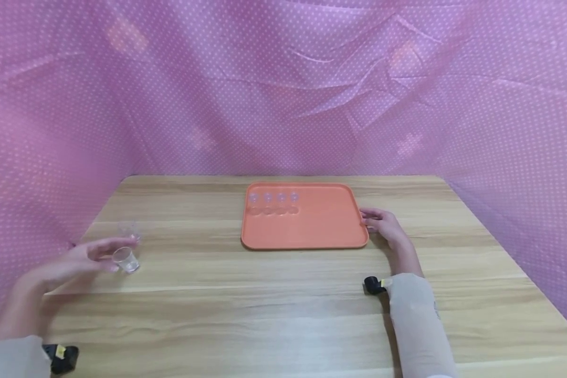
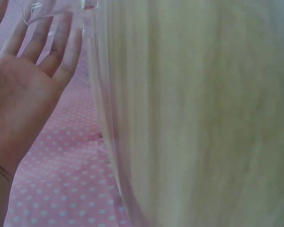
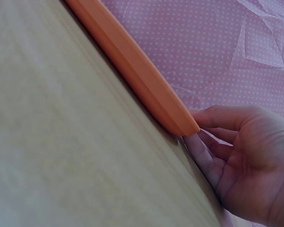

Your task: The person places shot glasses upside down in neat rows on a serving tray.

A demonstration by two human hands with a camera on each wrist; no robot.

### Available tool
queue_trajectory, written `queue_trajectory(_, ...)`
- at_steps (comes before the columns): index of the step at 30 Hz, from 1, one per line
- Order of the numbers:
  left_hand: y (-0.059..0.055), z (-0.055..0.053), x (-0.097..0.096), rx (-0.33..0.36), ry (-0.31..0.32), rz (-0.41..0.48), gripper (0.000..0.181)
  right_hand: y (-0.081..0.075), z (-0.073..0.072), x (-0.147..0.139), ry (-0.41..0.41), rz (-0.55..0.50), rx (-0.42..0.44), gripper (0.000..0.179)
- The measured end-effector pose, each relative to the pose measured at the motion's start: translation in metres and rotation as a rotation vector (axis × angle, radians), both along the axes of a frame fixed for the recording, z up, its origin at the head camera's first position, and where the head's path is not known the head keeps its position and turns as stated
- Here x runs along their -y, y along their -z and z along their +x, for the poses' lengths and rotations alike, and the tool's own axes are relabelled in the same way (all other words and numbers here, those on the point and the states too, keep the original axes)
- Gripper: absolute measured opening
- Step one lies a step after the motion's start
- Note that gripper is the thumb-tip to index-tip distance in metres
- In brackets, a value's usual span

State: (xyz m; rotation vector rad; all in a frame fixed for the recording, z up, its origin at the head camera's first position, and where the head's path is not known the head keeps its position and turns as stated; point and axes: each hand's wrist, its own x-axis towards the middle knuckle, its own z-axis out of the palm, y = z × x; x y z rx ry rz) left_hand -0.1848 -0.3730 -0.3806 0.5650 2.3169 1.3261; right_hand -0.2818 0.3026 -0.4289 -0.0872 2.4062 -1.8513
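In the head view my left hand (image 1: 87,258) is at the left of the table, thumb and fingers spread around a small clear cup (image 1: 126,260). The left wrist view shows the palm facing the camera and the fingers nearly straight behind the clear cup (image 2: 57,10). Another clear cup (image 1: 129,229), faint and blurred, is just beyond the fingertips. My right hand (image 1: 382,224) holds the right edge of an orange tray (image 1: 326,220). Seen from the right wrist, the fingers pinch the corner of the tray (image 3: 137,71), one low against the table. Several clear cups (image 1: 267,205) line the tray's back left.
The tray lies toward the back of a wood-grain table (image 1: 245,315). Pink dotted cloth (image 1: 283,94) hangs behind the table and along both sides. Black wrist cameras (image 1: 373,285) sit at both sleeves.
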Motion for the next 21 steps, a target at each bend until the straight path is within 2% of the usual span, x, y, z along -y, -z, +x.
queue_trajectory(3,0.006,-0.002,0.004,0.071,0.036,0.059,0.055,0.001,0.0,0.0,0.001,-0.002,0.003,0.044)
queue_trajectory(6,0.012,-0.005,0.006,0.171,0.075,0.136,0.054,0.002,-0.001,-0.001,0.004,-0.008,0.001,0.044)
queue_trajectory(7,0.014,-0.006,0.007,0.181,0.087,0.148,0.054,0.002,-0.001,-0.001,0.005,-0.008,0.0,0.044)
queue_trajectory(11,0.02,-0.009,0.007,0.209,0.116,0.177,0.051,-0.002,0.002,0.001,0.001,-0.013,0.007,0.044)
queue_trajectory(13,0.023,-0.01,0.006,0.181,0.119,0.16,0.049,-0.005,0.004,0.002,0.001,-0.018,0.016,0.044)
queue_trajectory(16,0.025,-0.012,0.005,0.202,0.131,0.159,0.046,-0.005,0.003,0.002,0.001,-0.021,0.02,0.044)
queue_trajectory(21,0.027,-0.014,0.006,0.202,0.089,0.112,0.045,0.001,-0.001,-0.001,0.013,-0.008,0.007,0.043)
